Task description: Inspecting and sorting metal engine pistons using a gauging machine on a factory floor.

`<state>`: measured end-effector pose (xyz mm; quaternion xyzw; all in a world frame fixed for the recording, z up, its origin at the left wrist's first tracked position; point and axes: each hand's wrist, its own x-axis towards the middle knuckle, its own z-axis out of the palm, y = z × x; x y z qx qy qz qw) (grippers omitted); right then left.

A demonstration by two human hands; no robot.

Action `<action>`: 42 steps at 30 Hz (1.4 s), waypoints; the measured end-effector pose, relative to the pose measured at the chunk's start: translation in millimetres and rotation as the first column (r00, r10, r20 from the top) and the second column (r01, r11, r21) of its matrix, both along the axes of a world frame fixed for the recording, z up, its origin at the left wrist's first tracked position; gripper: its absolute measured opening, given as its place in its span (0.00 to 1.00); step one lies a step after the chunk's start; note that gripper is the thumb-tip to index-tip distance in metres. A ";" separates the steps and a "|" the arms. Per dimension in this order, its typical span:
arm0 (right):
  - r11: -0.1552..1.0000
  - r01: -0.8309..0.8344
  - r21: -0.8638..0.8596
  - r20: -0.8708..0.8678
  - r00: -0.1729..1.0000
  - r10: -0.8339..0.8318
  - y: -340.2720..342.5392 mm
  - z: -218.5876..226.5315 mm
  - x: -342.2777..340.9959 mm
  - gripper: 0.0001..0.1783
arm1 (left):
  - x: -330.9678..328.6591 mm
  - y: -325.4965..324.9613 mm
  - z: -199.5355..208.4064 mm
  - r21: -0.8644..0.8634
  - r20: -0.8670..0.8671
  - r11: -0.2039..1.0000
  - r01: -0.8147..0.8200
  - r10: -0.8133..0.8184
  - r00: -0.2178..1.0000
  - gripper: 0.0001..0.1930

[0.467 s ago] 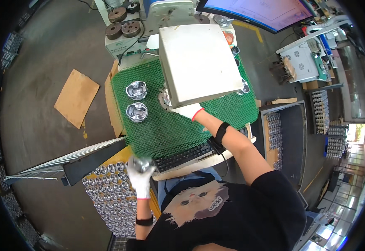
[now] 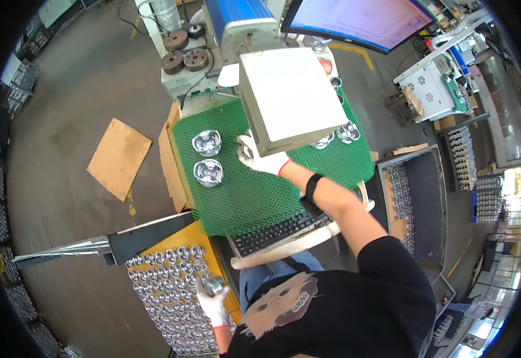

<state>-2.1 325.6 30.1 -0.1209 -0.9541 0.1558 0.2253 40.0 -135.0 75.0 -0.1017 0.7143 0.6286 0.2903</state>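
Observation:
My left hand, in a white glove, is closed round a silver piston and hovers over the tray of pistons at my lower left. My right hand, also gloved, is under the front edge of a white box-shaped machine head. Its thumb and fingers curl round a silver piece, apparently a piston, mostly hidden by the glove. On the green mesh mat, two pistons stand to the left of that hand. Two more pistons sit on its right side.
Rows of pistons fill the yellow-lined tray at lower left. A keyboard lies along the mat's near edge. Beyond are round metal blocks and a monitor. A dark bin with pistons stands to the right.
My left hand has carried its piston down, away from the mat and over the tray. My right hand has shifted slightly left and closed round the silver piece under the machine head. The view has shifted.

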 end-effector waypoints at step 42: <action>0.848 0.318 -0.425 0.316 0.929 -0.190 -136.0 21.3 21.4 0.15 | -43.4 83.7 -6.5 0.423 0.460 0.904 0.054 -0.266 0.847 0.36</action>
